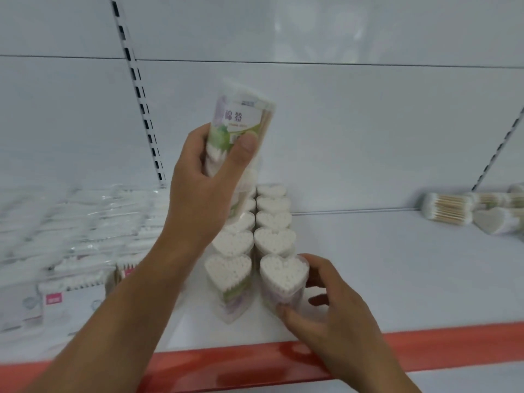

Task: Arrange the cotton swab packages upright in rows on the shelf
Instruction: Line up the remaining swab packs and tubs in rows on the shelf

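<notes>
Two rows of heart-shaped cotton swab packages (273, 219) stand upright on the white shelf (382, 265), running front to back. My left hand (204, 188) grips another swab package (241, 120) with a green and purple label, lifted above the left row. My right hand (326, 304) holds the front package of the right row (283, 273), thumb at its near corner and fingers round its right side. The front package of the left row (228, 275) stands free beside it.
Flat bagged swab packs (73, 231) lie stacked on the shelf's left part. Several swab packages (450, 211) lie on their sides at the far right. A red strip (425, 344) edges the shelf front. A slotted upright (139, 92) runs up the back panel.
</notes>
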The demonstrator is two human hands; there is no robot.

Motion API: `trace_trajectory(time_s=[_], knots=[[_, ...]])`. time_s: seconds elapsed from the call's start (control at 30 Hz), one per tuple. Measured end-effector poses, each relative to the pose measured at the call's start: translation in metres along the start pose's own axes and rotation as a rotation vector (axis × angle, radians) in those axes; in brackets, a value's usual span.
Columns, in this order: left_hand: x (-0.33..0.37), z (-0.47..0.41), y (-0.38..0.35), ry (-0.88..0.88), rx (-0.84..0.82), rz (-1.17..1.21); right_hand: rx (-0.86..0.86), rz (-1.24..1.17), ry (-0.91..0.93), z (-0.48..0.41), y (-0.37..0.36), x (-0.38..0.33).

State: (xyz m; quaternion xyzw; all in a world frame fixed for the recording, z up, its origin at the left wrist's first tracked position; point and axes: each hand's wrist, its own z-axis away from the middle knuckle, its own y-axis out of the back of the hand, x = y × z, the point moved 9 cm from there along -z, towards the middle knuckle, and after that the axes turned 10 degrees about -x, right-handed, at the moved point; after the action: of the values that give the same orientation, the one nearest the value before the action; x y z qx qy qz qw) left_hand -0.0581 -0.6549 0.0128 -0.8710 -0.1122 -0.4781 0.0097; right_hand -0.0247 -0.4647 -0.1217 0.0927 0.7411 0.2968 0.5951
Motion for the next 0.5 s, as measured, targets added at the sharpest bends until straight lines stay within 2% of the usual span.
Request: trace_trajectory(time_s=[0.5], knots=[[0.004, 0.010, -0.020, 0.011, -0.110, 0.000, 0.068, 0.022, -0.007, 0.002, -0.010, 0.000]])
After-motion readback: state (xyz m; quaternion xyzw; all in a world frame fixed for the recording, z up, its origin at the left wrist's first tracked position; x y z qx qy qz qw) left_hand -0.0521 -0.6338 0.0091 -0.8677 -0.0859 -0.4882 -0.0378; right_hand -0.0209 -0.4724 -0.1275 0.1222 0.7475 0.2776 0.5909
